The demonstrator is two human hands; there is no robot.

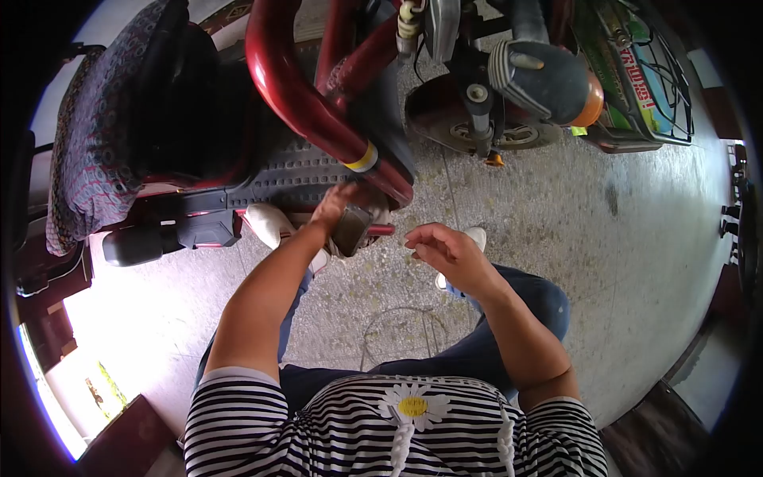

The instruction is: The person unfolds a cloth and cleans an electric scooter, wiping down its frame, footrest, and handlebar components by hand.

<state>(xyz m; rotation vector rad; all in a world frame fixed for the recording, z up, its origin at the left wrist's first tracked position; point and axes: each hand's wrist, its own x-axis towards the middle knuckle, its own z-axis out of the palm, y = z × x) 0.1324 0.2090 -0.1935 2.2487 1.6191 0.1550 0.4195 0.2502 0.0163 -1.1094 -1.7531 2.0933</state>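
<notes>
My left hand (337, 205) reaches to the edge of the black studded footboard (298, 171) of a red scooter-like vehicle, below its thick red tube (298, 99). Its fingers bend over beside a pale, cloth-like patch (380, 208); I cannot tell what they hold. Right by this wrist is a dark grey, box-shaped piece (351, 230), with a short red bar (381, 230) at its side. My right hand (445, 250) hovers over the floor to the right of that bar, fingers curved, thumb apart, holding nothing.
A patterned cover (91, 159) drapes the seat at left. At upper right are a handlebar grip (532, 79), a wheel (509, 133) and a wire basket (664, 87). My white shoes (269, 225) stand on the speckled floor (548, 215). A thin looped wire (405, 312) lies between my legs.
</notes>
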